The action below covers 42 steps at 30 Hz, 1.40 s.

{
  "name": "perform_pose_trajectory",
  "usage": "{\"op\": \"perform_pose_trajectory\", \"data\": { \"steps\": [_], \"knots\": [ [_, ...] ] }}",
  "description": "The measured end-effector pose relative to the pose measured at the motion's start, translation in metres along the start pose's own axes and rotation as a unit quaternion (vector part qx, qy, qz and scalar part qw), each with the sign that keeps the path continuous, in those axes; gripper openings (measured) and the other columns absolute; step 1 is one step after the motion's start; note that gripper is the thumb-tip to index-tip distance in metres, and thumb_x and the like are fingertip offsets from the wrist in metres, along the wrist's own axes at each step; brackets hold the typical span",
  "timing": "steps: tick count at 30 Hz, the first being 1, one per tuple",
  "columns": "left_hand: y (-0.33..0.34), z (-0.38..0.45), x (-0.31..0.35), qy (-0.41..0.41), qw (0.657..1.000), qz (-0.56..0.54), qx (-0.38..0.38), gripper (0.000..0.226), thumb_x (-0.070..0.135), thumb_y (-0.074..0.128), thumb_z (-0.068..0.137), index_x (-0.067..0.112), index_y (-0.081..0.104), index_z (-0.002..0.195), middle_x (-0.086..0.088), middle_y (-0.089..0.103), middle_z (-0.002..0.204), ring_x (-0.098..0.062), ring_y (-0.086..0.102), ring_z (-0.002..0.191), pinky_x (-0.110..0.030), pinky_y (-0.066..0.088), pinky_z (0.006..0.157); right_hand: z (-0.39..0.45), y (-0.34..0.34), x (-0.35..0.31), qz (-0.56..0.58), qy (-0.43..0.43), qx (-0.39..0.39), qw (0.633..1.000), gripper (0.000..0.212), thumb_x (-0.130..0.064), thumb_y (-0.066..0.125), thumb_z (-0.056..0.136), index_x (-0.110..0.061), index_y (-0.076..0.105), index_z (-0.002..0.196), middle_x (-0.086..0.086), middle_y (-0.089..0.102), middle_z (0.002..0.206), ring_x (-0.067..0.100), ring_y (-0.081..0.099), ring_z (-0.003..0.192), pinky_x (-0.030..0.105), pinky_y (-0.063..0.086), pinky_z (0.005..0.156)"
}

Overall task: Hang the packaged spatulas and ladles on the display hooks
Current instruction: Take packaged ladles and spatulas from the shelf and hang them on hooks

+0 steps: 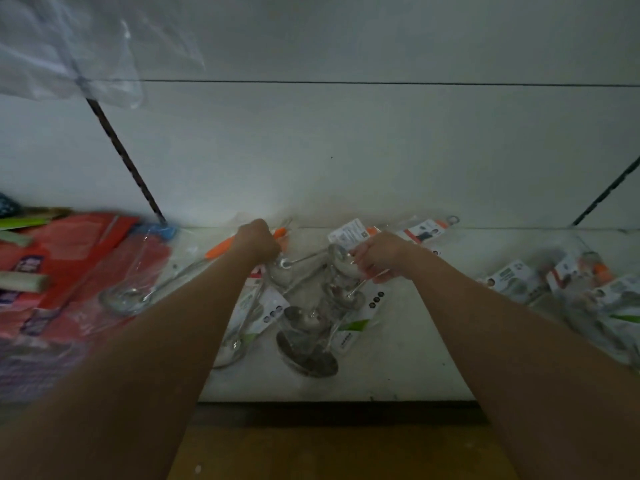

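White back panel (346,140) fills the upper view, one thin horizontal seam across it; two dark slotted uprights (121,157) run down it, one left, one far right. Below it, a pale shelf (415,368), dusty, front edge toward the camera.

Left end of the shelf: stack of red packets (69,271) in clear wrap, partly blurred. Upper left corner: hanging clear plastic bag (69,50).

Centre of shelf: loose heap of packaged ladles (311,327), steel bowls, clear sleeves with white and green cards, lying crossed over one another. A second heap of packaged utensils (588,292) sits at the right end, well apart from the first.

Both bare forearms reach in from below. Left hand (258,242), fingers curled down onto the back of the central heap, beside an orange-handled utensil (221,249); exactly what it grips cannot be told. Right hand (379,256), fingers clamped round a packaged ladle (341,263), its bowl just left of the knuckles.
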<state>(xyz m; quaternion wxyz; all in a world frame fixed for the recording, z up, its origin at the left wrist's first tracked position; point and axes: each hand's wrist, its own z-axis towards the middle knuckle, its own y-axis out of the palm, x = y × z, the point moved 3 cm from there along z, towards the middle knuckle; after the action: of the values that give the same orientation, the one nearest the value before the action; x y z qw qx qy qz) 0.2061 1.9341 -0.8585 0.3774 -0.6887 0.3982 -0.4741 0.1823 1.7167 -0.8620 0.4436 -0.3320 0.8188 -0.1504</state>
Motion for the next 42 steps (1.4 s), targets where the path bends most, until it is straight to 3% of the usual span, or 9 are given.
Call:
{"op": "perform_pose_trajectory", "data": {
  "steps": [9, 14, 17, 22, 26, 29, 34, 39, 42],
  "knots": [
    [0.008, -0.013, 0.032, 0.066, 0.991, 0.099, 0.056, 0.059, 0.038, 0.064, 0.082, 0.009, 0.043, 0.128, -0.018, 0.042, 0.13, -0.034, 0.039, 0.122, -0.044, 0.038, 0.099, -0.006, -0.014, 0.018, 0.07, 0.006, 0.014, 0.997, 0.03, 0.001, 0.047, 0.092, -0.017, 0.068, 0.08, 0.008, 0.062, 0.078, 0.017, 0.054, 0.063, 0.026, 0.05, 0.063],
    [0.053, -0.019, 0.068, 0.093, 0.987, 0.001, -0.134, 0.095, 0.05, 0.071, 0.074, 0.004, 0.023, 0.142, -0.016, 0.045, 0.133, -0.027, 0.056, 0.107, -0.026, 0.052, 0.073, -0.006, -0.017, 0.023, 0.054, 0.02, 0.016, 0.998, 0.026, 0.005, 0.048, 0.09, -0.01, 0.061, 0.074, 0.012, 0.061, 0.077, 0.02, 0.058, 0.065, 0.031, 0.054, 0.068],
    [0.069, -0.026, 0.068, 0.053, 0.986, 0.027, -0.158, 0.12, 0.036, 0.081, 0.068, 0.007, -0.004, 0.147, -0.022, 0.037, 0.139, -0.034, 0.046, 0.123, -0.035, 0.048, 0.091, -0.009, -0.018, 0.024, 0.063, 0.021, 0.018, 0.998, 0.026, 0.005, 0.05, 0.089, -0.012, 0.062, 0.074, 0.008, 0.061, 0.075, 0.016, 0.059, 0.063, 0.024, 0.05, 0.054],
    [0.072, -0.025, 0.075, 0.109, 0.974, -0.04, -0.196, 0.106, 0.013, 0.073, 0.077, 0.007, -0.009, 0.145, -0.012, 0.041, 0.139, -0.027, 0.048, 0.117, -0.024, 0.042, 0.101, -0.02, -0.026, 0.028, 0.05, 0.02, 0.02, 0.998, 0.027, 0.007, 0.05, 0.089, -0.013, 0.059, 0.072, 0.006, 0.06, 0.071, 0.014, 0.059, 0.061, 0.025, 0.05, 0.057],
    [0.068, -0.045, 0.092, 0.051, 0.938, -0.198, -0.278, 0.099, -0.003, 0.067, 0.081, 0.011, -0.005, 0.148, -0.01, 0.054, 0.093, -0.019, 0.059, 0.074, -0.015, 0.053, 0.052, -0.037, -0.037, 0.043, -0.041, 0.034, 0.025, 0.998, 0.018, 0.003, 0.047, 0.092, -0.008, 0.059, 0.084, 0.009, 0.056, 0.068, 0.013, 0.057, 0.053, 0.024, 0.05, 0.052],
    [0.077, -0.068, 0.109, 0.026, 0.91, -0.178, -0.375, 0.041, -0.002, 0.073, 0.075, 0.001, 0.051, 0.11, -0.016, 0.063, 0.089, -0.029, 0.066, 0.088, -0.039, 0.057, 0.08, -0.046, -0.043, 0.062, -0.033, 0.06, 0.024, 0.997, 0.013, 0.006, 0.05, 0.091, 0.002, 0.061, 0.096, 0.011, 0.058, 0.058, 0.008, 0.057, 0.034, 0.021, 0.053, 0.047],
    [0.083, -0.088, 0.12, 0.028, 0.893, -0.119, -0.432, 0.058, 0.017, 0.06, 0.091, 0.001, 0.031, 0.138, -0.025, 0.062, 0.116, -0.034, 0.064, 0.103, -0.037, 0.055, 0.08, -0.051, -0.055, 0.077, 0.088, 0.068, 0.055, 0.992, 0.027, 0.008, 0.034, 0.094, 0.005, 0.057, 0.08, 0.018, 0.056, 0.071, 0.015, 0.061, 0.038, 0.026, 0.054, 0.046],
    [0.068, -0.062, 0.119, 0.056, 0.957, -0.097, -0.269, 0.035, 0.019, 0.06, 0.09, -0.004, 0.056, 0.116, -0.009, 0.06, 0.066, -0.015, 0.056, 0.05, -0.02, 0.045, 0.041, -0.056, -0.056, 0.074, 0.095, 0.068, 0.058, 0.991, 0.022, 0.008, 0.039, 0.094, 0.004, 0.057, 0.083, 0.019, 0.056, 0.072, 0.016, 0.062, 0.041, 0.027, 0.055, 0.049],
    [0.063, -0.052, 0.122, 0.098, 0.981, -0.076, -0.149, 0.029, 0.016, 0.057, 0.088, -0.005, 0.062, 0.107, -0.014, 0.063, 0.08, -0.023, 0.061, 0.067, -0.028, 0.05, 0.06, -0.054, -0.058, 0.077, 0.112, 0.072, 0.066, 0.989, 0.022, 0.008, 0.038, 0.095, 0.003, 0.057, 0.085, 0.019, 0.056, 0.072, 0.018, 0.061, 0.047, 0.027, 0.056, 0.05]
  ]
}}
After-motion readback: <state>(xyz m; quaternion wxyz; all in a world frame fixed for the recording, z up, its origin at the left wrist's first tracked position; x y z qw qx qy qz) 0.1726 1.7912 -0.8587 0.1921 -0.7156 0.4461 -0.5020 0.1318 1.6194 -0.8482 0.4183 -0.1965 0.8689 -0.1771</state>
